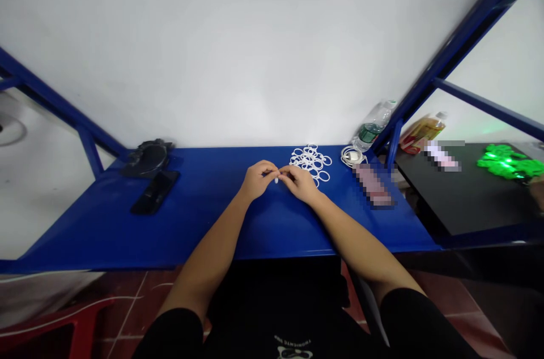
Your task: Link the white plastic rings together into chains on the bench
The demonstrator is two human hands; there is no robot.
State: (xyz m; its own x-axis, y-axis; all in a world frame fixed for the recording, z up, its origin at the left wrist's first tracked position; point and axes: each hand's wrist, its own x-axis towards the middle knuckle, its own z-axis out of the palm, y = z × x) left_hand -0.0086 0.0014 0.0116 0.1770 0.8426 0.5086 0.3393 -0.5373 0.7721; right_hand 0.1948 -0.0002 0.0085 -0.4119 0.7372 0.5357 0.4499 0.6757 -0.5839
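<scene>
My left hand [258, 178] and my right hand [300, 182] meet over the middle of the blue table [212, 217], fingertips pinched together on a small white piece [276, 179] between them. Both hands have curled fingers. Just behind my right hand lies a pile of white rings [312, 162] on the table top. The small piece is too tiny to make out in detail.
A black phone [155, 192] and a black object [148, 156] lie at the table's left. A coiled white cable [351, 156], a plastic bottle [374, 124] and a blurred pink item [374, 186] sit at the right. A black table [463, 195] with green pieces [510, 162] stands further right.
</scene>
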